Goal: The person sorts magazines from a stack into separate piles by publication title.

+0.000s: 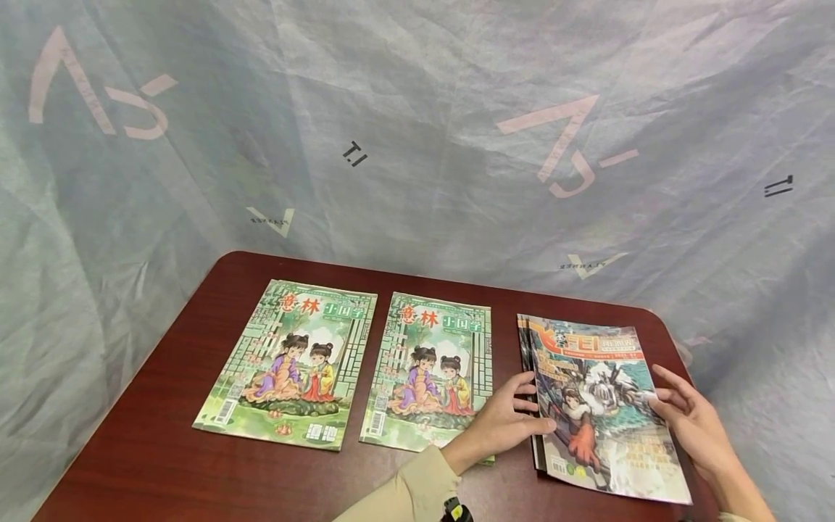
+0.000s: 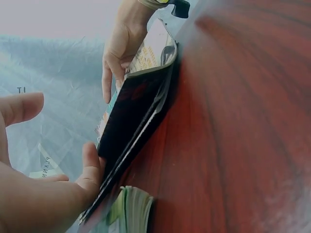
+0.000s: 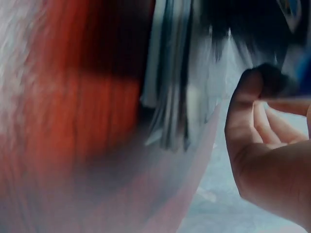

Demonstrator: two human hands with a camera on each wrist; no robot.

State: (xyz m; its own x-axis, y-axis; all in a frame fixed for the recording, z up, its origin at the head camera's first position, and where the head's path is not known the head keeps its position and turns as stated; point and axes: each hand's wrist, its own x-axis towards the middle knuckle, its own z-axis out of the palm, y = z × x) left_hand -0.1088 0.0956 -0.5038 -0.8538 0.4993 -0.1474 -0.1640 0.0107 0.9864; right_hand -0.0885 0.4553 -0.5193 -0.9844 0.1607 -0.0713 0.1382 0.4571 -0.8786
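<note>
On the table's right lies a pile of magazines. Its top magazine (image 1: 616, 377) has a cover with a red-clothed figure over a teal scene. My left hand (image 1: 505, 424) is at the pile's left edge, fingers against the side and thumb spread over the cover. In the left wrist view a finger of the left hand (image 2: 51, 194) touches the dark side of the pile. My right hand (image 1: 698, 420) pinches the right edge of the top magazine, its thumb on the cover. The right wrist view shows the right hand (image 3: 272, 160) beside blurred page edges (image 3: 170, 73); the fingertips are in shadow.
Two green magazines with matching covers, one at left (image 1: 293, 362) and one in the middle (image 1: 427, 373), lie on the dark red table (image 1: 150, 406). My left forearm crosses near the middle one's lower corner. A grey printed cloth (image 1: 417, 181) hangs behind.
</note>
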